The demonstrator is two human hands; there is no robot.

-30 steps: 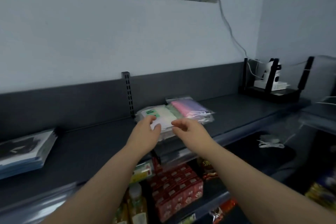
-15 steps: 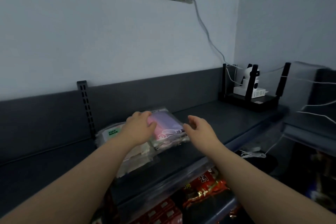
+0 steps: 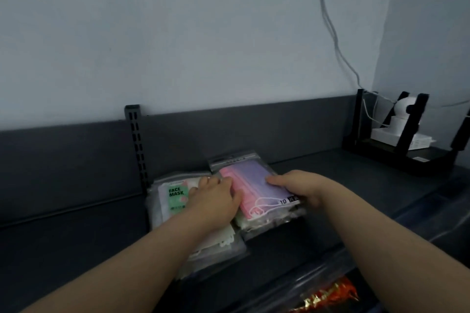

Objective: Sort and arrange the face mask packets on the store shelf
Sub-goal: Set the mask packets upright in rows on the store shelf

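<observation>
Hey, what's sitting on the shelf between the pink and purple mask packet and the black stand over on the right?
Nothing: in the head view, the dark shelf is bare between the pink and purple packet and the black stand.

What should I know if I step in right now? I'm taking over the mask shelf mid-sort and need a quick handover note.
Left hand: lies flat over the seam between the two stacks, gripping nothing that shows.
Right hand: holds the right edge of the pink and purple packet, thumb on top.
Things: that packet tops the right stack; the packet with the green FACE MASK label tops the left stack. Both lie on the dark shelf, side by side.
Done: two stacks formed.
Left: probably square the edges and straighten the stacks; the lower packets sit skewed.
</observation>
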